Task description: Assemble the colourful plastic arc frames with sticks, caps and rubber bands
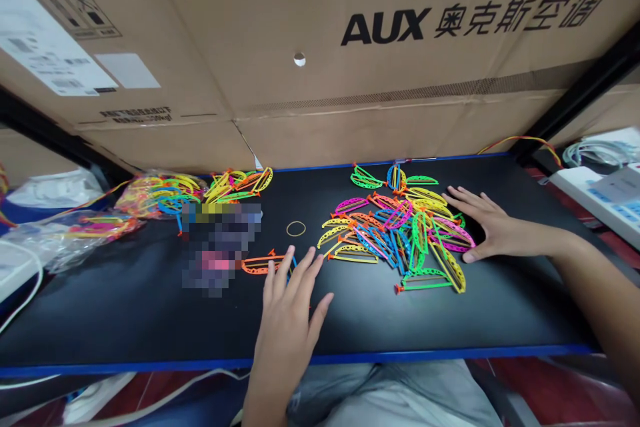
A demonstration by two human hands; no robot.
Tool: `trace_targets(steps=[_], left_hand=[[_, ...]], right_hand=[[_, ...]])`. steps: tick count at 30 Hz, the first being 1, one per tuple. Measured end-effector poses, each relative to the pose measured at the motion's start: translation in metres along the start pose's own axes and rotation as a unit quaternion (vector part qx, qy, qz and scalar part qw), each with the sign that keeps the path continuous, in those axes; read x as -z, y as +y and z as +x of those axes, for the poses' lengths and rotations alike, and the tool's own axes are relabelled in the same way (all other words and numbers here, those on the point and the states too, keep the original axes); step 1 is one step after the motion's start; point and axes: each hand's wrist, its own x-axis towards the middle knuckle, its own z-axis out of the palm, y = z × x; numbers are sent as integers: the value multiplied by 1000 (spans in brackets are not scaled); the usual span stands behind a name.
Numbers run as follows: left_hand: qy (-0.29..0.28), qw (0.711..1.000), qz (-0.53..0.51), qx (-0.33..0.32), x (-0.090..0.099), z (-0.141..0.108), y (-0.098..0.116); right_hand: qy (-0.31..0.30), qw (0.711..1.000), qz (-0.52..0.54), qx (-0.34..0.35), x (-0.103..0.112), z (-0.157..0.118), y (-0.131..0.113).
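Note:
A heap of small plastic toy bows (395,227) in pink, yellow, green, blue and orange lies right of the middle on the black table. My right hand (483,223) rests at the heap's right edge with fingers spread, nearest to a pink bow (456,235). My left hand (293,303) is open, its fingers stretched over the table. Beneath its fingertips an orange bow (257,265) and a blue piece partly show; whether the fingers touch them I cannot tell. Beyond that hand lies a thin rubber band (296,229).
Clear plastic bags of bows (157,193) lie at the back left, beside a loose pile of bows (240,183). A blurred-out patch (220,247) covers something on the left. A large cardboard box (280,100) stands behind the black table (165,320). Black posts flank both sides.

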Motion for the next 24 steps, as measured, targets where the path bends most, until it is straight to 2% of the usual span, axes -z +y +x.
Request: trace_targets(steps=[3,11,13,15,17,18,20,22,24], left_hand=[[6,1000,-13,-23,-1,2,-4],[78,996,-26,-33,-3,3,-4],[91,995,-27,-31,-2,4,-5],[92,995,-29,-32,-1,5,-6],[89,995,-32,-30,0,6,-8],[89,995,-35,-30,1,7,-8],[89,995,-40,-28,2,8,-8],[82,995,-48,-27,2,10,-7],[75,995,-54,-28,3,12,-6]], right_hand=[[4,1000,-3,3,-1,0,1],[32,999,1,24,-6,-1,6],[60,998,23,30,-2,-5,6],[118,991,43,36,4,-9,-1],[208,975,50,67,12,-11,-17],[259,960,48,95,14,-11,-30],[319,932,31,171,15,-7,-64],[312,908,3,280,7,0,-105],[264,888,-41,374,-7,8,-145]])
